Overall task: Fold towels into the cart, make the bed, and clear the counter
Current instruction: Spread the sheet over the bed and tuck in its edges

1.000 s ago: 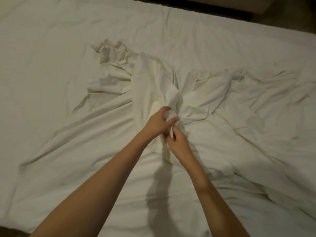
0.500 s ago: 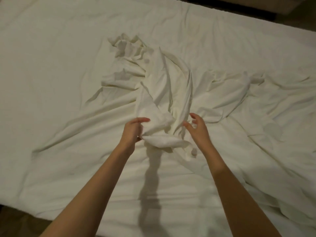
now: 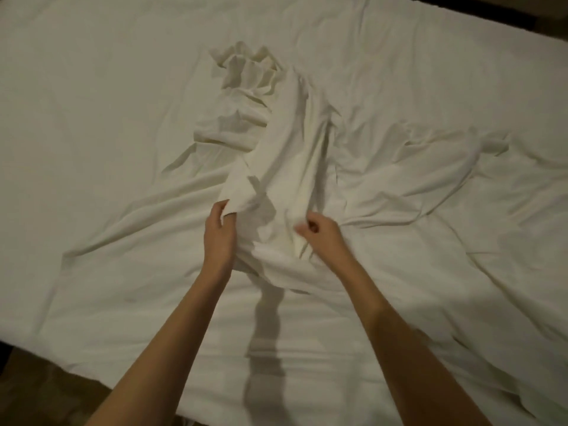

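A white bed sheet (image 3: 295, 142) lies bunched and wrinkled across the bed (image 3: 92, 118), gathered into a ridge in the middle. My left hand (image 3: 218, 232) grips a raised fold of the sheet at the ridge's near left. My right hand (image 3: 322, 235) is beside it on the right, fingers curled and pinching the sheet's fabric. Between the two hands the cloth is lifted off the mattress and casts a shadow toward me.
The flat white mattress cover stretches to the left and far side. Crumpled folds of sheet (image 3: 445, 179) spread to the right. A dark floor strip (image 3: 37, 385) shows at the bed's near left edge, and a dark gap (image 3: 507, 16) beyond the far edge.
My hands, together pinching one spot a second ago, have moved apart. The sheet between them has been pulled up and spread wider, and the view has shifted slightly.
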